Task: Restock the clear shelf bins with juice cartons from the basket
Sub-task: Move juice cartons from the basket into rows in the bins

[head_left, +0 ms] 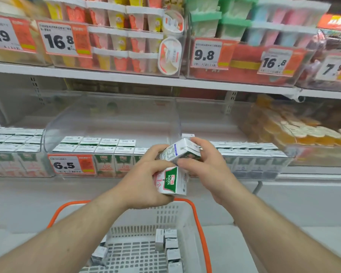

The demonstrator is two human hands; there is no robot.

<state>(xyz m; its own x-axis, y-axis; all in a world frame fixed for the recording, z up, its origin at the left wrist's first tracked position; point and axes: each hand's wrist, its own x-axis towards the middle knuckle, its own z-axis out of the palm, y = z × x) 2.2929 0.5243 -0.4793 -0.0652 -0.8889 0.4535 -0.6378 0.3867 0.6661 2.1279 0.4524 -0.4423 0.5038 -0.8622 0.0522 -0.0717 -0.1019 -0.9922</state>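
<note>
My left hand (146, 176) grips a white juice carton with a green label (172, 181), held on its side above the basket. Just above it, a second white carton (182, 150) sits tilted, and my right hand (207, 164) holds it with fingers curled over its top and side. Both hands are in front of the middle clear shelf bin (110, 123), which holds two rows of cartons (104, 152) along its front left. The white basket with orange handles (187, 217) sits below my arms with several cartons (171, 251) lying inside.
Neighbouring clear bins left (14, 154) and right (252, 158) are packed with cartons. A 6.5 price tag (71, 164) is on the middle bin's front. The upper shelf (126, 77) carries bins of snack cups. Orange-topped cups (295, 131) fill a bin at the right.
</note>
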